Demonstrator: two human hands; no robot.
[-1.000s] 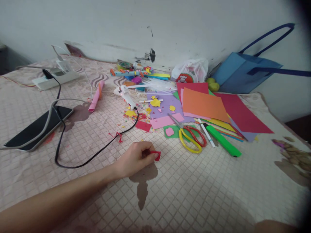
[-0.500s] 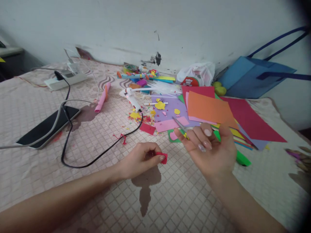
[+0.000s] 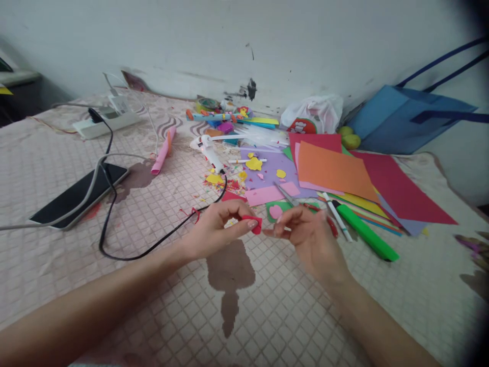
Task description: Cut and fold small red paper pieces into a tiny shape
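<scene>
A: Left hand (image 3: 214, 232)?
B: Raised just above the checked cloth (image 3: 126, 204). Thumb and fingers pinched shut on a small red foam piece (image 3: 252, 223).

A: Describe the piece.
B: Bright red, small, flat, with an irregular cut outline. Only the end sticking out past the fingertips shows; the rest is hidden in the grip. It sits between both hands, above a brown stain (image 3: 230, 272) on the cloth.

A: Right hand (image 3: 309, 237)?
B: Blurred. Fingers curled, tips close to the red piece on its right side. Contact cannot be told, nor whether it grips anything.

A: Surroundings?
B: Behind the right hand lie scissors (image 3: 305, 204), partly covered, beside a green marker (image 3: 367, 233) and a white pen (image 3: 338, 216). Stacked coloured sheets (image 3: 332, 168) farther back. A black cable (image 3: 153, 244) loops left of the left hand; a phone (image 3: 78, 193) lies well to the left.
</scene>
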